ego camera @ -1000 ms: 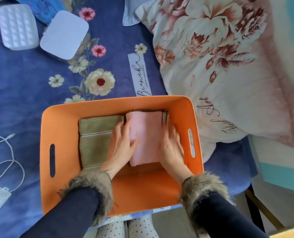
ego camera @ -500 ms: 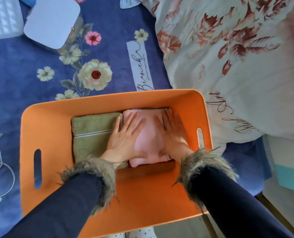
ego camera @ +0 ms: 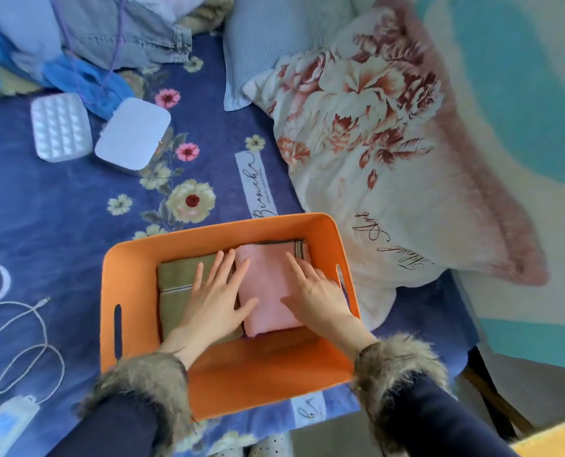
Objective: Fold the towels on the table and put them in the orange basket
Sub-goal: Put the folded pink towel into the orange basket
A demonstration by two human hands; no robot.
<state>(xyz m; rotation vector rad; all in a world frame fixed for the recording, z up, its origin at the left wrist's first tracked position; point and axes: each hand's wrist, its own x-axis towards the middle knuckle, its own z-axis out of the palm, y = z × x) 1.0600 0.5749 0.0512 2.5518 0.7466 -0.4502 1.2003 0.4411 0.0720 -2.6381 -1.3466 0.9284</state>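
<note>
The orange basket (ego camera: 132,268) stands on the blue flowered blanket in front of me. Inside it lie a folded olive-green towel (ego camera: 177,273) on the left and a folded pink towel (ego camera: 266,285) on the right, on top of another striped towel whose edge shows at the far side. My left hand (ego camera: 213,298) lies flat with spread fingers across the seam between the green and pink towels. My right hand (ego camera: 314,291) presses flat on the right side of the pink towel.
A large flowered pillow (ego camera: 373,143) lies right of the basket. Two white boxes (ego camera: 132,136) and a pile of clothes (ego camera: 116,31) sit at the far left. A white cable (ego camera: 27,328) and charger (ego camera: 7,423) lie at the left.
The view pulled back and tilted up. Both hands stay flat on the towels; my left hand has slid a little left, partly onto the green towel.
</note>
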